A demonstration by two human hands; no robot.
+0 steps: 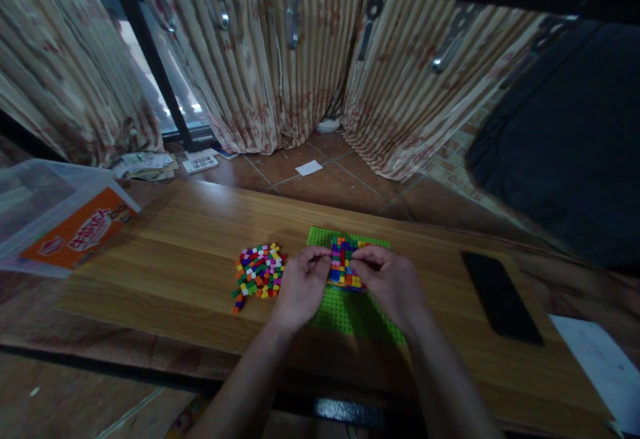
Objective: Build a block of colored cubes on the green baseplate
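Note:
A block of small multicoloured toy bricks (343,262) lies over a green studded baseplate (345,316) on the wooden table. At its left side, my left hand (303,286) is closed, thumb and bent fingers against the edge of the block. My right hand (393,282) is closed in the same way at the right side, its fingertips covering part of the bricks there. Any single brick between the fingers is too small to make out. Just left of my left hand is a loose pile of coloured bricks (260,271), one layer deep in places.
The wooden table (175,246) carries a black phone (501,298) on the right. A clear plastic tub (70,179) with an orange label stands at the left end. White paper (597,362) lies by the right end. Beyond are striped curtains (250,79) and a tiled floor (345,166).

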